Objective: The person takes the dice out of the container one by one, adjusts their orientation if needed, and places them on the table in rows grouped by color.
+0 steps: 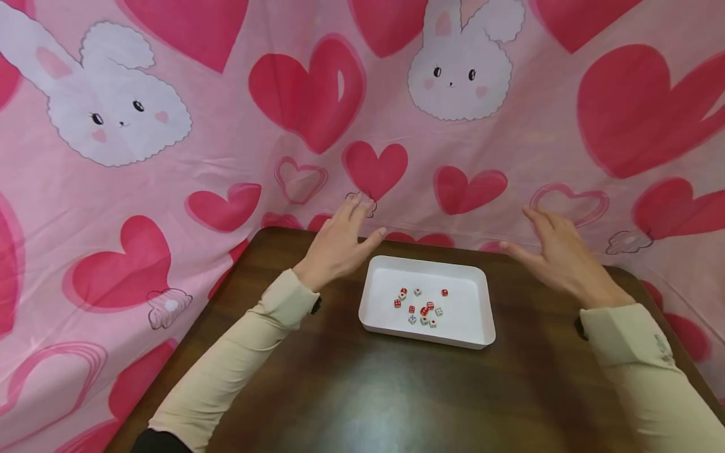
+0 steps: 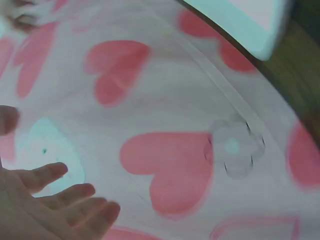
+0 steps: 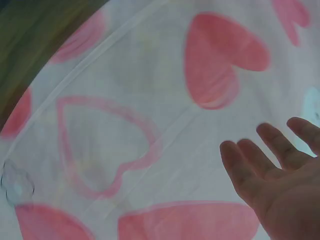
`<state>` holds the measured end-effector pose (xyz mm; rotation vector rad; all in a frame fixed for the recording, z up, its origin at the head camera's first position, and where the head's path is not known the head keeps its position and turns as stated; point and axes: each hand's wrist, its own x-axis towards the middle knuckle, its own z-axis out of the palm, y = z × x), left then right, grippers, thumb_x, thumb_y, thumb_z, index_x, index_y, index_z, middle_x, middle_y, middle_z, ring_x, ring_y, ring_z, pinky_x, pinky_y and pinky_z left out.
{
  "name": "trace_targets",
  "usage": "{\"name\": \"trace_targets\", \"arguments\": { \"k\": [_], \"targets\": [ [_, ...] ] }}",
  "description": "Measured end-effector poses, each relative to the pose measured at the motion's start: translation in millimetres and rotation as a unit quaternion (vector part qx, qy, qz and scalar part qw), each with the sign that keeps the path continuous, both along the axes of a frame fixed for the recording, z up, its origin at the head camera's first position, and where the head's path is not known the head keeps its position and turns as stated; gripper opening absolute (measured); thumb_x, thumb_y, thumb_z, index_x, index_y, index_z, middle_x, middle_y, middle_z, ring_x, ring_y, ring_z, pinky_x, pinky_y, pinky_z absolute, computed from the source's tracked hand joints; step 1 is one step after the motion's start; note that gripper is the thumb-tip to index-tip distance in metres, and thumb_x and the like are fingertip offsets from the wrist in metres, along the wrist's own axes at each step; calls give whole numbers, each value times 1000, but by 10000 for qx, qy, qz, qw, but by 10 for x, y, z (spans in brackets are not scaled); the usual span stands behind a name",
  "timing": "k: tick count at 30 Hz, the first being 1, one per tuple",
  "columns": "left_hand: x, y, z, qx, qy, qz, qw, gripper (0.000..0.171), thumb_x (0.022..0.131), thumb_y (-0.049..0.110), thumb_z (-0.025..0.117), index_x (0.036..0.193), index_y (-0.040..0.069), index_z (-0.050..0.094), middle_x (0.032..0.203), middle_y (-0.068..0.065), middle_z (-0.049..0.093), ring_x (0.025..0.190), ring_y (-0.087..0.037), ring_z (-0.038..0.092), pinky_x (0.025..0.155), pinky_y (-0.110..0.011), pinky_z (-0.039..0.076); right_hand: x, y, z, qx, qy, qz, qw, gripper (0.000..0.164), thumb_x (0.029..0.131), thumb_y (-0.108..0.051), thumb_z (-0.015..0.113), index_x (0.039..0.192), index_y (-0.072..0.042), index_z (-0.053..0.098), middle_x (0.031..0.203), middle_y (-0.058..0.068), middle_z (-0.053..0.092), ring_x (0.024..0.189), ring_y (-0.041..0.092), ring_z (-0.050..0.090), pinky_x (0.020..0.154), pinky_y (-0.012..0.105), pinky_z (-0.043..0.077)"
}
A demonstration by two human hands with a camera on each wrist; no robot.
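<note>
In the head view a shallow white tray sits on the dark wooden table. Small red dice and white dice, several of each, lie scattered about its middle. My left hand is raised at the tray's far left corner, fingers extended and thumb apart, holding nothing. On the other side, past the tray's right edge, my right hand is also lifted with fingers stretched and nothing in it. Both wrist views show the hands' spread fingers against the cloth, away from the dice.
A pink cloth printed with hearts and rabbits hangs behind the table and along its left side. The brown table top shines with reflected light in front of the tray. Light sleeves cover both forearms.
</note>
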<state>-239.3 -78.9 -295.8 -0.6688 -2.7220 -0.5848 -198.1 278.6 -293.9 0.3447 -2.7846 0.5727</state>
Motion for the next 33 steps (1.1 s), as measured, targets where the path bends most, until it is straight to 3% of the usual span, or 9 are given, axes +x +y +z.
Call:
{"name": "trace_targets", "arguments": {
  "k": [2, 4, 8, 11, 14, 18, 23, 27, 33],
  "targets": [
    [38, -26, 2, 845, -192, -115, 9962, 54, 88, 46, 46, 134, 18, 40, 139, 0, 37, 128, -15, 34, 101, -38, 33, 31, -45, -7, -276, 202, 57, 9994, 71, 82, -42, 59, 136, -4, 33, 133, 26, 36, 120, 45, 29, 95, 60, 23],
    [156, -43, 62, 1868, -566, -250, 9805, 45, 90, 35, 49, 130, 15, 45, 133, -2, 45, 121, -15, 44, 99, -35, 36, 84, -106, -24, -620, 418, 81, 9972, 62, 82, -35, 62, 130, -2, 41, 126, 23, 43, 115, 41, 37, 92, 57, 29],
    [402, -49, 77, 3816, -1239, -317, 9155, 31, 92, 15, 48, 120, 4, 54, 120, -11, 56, 106, -20, 56, 90, -34, 44, 226, -230, -117, -1283, 803, -15, 9885, 43, 81, -26, 65, 116, -3, 52, 111, 15, 54, 99, 26, 49, 83, 27, 40],
    [460, -68, -162, 4639, -1530, -283, 8721, 28, 93, 11, 46, 117, 0, 55, 115, -15, 59, 104, -21, 57, 88, -36, 46, 344, -307, -237, -1649, 794, -230, 9828, 35, 82, -27, 64, 111, -9, 57, 104, 7, 58, 91, 12, 51, 72, 11, 36],
    [472, -95, -484, 4834, -1612, -199, 8602, 28, 93, 14, 46, 116, 3, 56, 114, -12, 60, 104, -19, 58, 86, -35, 47, 433, -360, -369, -1963, 655, -467, 9772, 28, 83, -29, 62, 107, -15, 58, 99, -3, 59, 83, 1, 51, 68, 9, 36],
    [529, -97, -818, 4595, -1692, 108, 8718, 26, 93, 15, 47, 115, 9, 57, 114, -7, 59, 103, -17, 58, 83, -32, 48, 500, -374, -541, -2527, 411, -654, 9644, 24, 84, -28, 61, 105, -16, 59, 95, -11, 59, 81, -4, 54, 65, 9, 40],
    [524, -79, -1094, 3596, -1460, 384, 9208, 27, 92, 18, 49, 118, 13, 56, 117, -3, 57, 107, -16, 56, 87, -33, 46, 499, -403, -750, -3071, 79, -628, 9496, 25, 85, -24, 61, 106, -11, 59, 95, -11, 60, 81, -2, 59, 65, 10, 44],
    [457, -77, -1213, 2729, -1232, 278, 9537, 32, 91, 21, 51, 122, 14, 54, 122, 1, 53, 109, -16, 53, 86, -35, 46, 465, -480, -922, -3242, -149, -635, 9438, 27, 85, -24, 61, 107, -9, 59, 96, -11, 60, 82, 0, 58, 69, 11, 44],
    [417, -108, -1290, 1625, -1208, -149, 9792, 44, 91, 22, 50, 132, 12, 43, 139, -2, 38, 127, -16, 38, 101, -39, 34, 389, -612, -1182, -3092, -480, -692, 9473, 28, 86, -29, 58, 108, -11, 58, 98, -1, 62, 84, 2, 54, 71, 14, 42]
  ]
}}
